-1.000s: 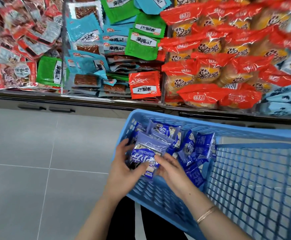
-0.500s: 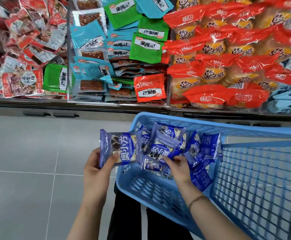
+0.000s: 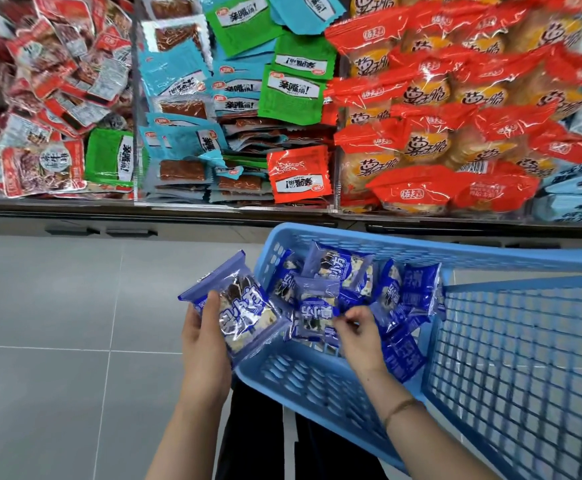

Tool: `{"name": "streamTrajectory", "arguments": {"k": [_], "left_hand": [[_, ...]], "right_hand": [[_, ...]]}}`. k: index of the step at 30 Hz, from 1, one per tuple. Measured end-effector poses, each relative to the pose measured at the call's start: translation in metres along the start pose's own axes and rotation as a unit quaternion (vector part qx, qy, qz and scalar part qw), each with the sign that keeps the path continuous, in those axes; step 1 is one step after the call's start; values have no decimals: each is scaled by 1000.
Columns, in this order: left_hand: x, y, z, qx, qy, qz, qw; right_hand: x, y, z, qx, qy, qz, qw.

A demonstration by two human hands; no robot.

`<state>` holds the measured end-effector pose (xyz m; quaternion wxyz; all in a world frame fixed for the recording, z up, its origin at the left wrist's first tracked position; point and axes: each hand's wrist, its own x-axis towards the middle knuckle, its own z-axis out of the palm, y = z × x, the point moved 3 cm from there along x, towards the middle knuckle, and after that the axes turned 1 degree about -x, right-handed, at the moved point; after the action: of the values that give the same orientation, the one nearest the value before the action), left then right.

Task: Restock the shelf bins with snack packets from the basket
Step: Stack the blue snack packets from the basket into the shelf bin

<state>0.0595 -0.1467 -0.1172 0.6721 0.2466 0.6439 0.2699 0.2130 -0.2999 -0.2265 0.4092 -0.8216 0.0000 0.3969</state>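
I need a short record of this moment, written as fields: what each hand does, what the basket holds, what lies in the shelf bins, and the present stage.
left hand: holds one blue packet at the basket's left edge
right hand: inside the basket, pinches a second blue packet
basket: light blue plastic, with more blue packets inside
shelf bins: red packets left, teal and green packets middle, red-orange packets right
stage: picking packets from the basket
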Motion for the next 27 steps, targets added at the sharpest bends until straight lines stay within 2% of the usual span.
{"name": "streamTrajectory", "arguments": {"k": [2,3,6,8,10,13,15,17,19,22,24,26,27], "left_hand": [[-1,1,0,18,-11,-9,1000],[0,2,0,35,-22,-6,999],[3,8,4,127,-73,44,988],[4,10,12,201,-118,82,969],[2,7,27,270,-183,94,941],[-7,-8,49,352,-298,57,885],[-10,-17,56,358,-381,11,852],[-11,-23,59,366,-439,-22,821],[-13,-29,62,372,-461,-47,804],[-15,-42,66,382,-433,-55,815],[-14,-50,68,373,-395,-62,837],[-12,-57,66,334,-343,-87,873],[-10,-59,64,321,-316,-97,888]], "right_hand": [[-5,-12,-17,-60,-42,-47,996],[-8,-21,-26,-125,-69,-89,986],[-17,-54,-53,-313,-150,-247,905],[-26,-75,-62,-328,-219,-281,875],[-33,-95,-64,-299,-277,-285,868],[-35,-115,-55,-291,-320,-302,849],[-33,-123,-48,-265,-322,-303,857],[-32,-128,-45,-204,-299,-307,880],[-31,-129,-43,-154,-260,-307,903],[-28,-119,-45,-98,-209,-292,928],[-22,-106,-58,-56,-102,-291,950],[-7,-85,-82,-41,83,-257,962],[2,-71,-95,-61,174,-223,957]]}}
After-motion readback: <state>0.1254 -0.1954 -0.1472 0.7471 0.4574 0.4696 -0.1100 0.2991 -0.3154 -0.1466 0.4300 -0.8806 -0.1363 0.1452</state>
